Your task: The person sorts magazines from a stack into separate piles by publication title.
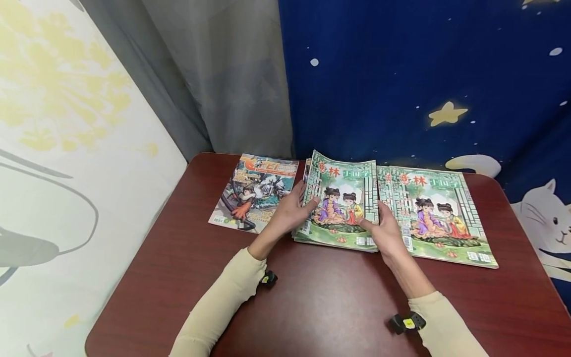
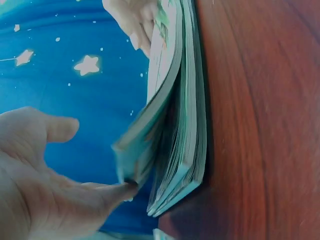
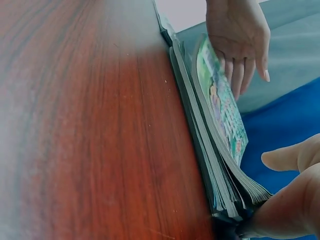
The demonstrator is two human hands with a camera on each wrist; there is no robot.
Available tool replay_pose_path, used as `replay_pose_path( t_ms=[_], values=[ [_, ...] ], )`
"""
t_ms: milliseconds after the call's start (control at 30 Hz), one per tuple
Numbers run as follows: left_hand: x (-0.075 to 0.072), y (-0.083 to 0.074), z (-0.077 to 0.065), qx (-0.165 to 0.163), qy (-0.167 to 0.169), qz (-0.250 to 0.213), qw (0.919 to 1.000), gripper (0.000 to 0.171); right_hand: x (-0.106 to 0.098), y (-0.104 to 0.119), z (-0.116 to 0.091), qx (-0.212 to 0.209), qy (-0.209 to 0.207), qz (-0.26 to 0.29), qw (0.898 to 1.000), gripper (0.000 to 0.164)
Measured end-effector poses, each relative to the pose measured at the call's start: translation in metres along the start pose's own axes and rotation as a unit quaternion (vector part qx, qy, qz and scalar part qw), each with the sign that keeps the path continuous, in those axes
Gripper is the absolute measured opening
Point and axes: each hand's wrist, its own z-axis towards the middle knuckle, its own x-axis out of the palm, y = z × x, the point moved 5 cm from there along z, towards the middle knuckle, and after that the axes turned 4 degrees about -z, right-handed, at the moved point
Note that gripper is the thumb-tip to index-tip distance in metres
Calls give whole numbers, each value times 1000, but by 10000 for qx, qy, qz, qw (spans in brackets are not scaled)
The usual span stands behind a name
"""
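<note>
A magazine [image 1: 340, 218] with two cartoon children on its green cover lies on top of a stack in the middle of the table. At its left edge, my left hand [image 1: 287, 214] touches the side with extended fingers, the thumb raised apart from the cover. My right hand [image 1: 387, 232] has its fingers at the opposite edge, and its thumb also stands off the paper. Both side edges of the top magazine [image 2: 160, 107] bend upward, leaving a gap above the lower magazines [image 3: 192, 120]. Parts of the fingertips are hidden by the pages.
Right of the stack lie overlapping magazines [image 1: 446, 218] with the same green cover. A comic-style magazine [image 1: 254, 191] with an orange title lies on the left. The dark red table [image 1: 312, 307] meets a grey curtain [image 1: 241, 79] and a blue starry curtain [image 1: 379, 99] at the back.
</note>
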Motion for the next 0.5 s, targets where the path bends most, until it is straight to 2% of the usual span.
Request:
replay_pose_path(
  t_ms=[100, 233, 367, 500],
  values=[
    [4, -1, 1, 90, -86, -1154, 9932, 86, 0, 2, -3, -67, -57, -28, 10000, 96],
    [11, 1, 3, 57, -204, -2366, 9714, 84, -1, 3, -6, -173, -203, -105, 9996, 90],
    [19, 1, 5, 88, -83, -2800, 9599, 72, -1, 5, -8, -281, -344, -34, 9990, 83],
    [22, 0, 4, 192, -148, -2692, 9628, 61, -3, 5, -9, -309, -413, 397, 9979, 77]
  ],
)
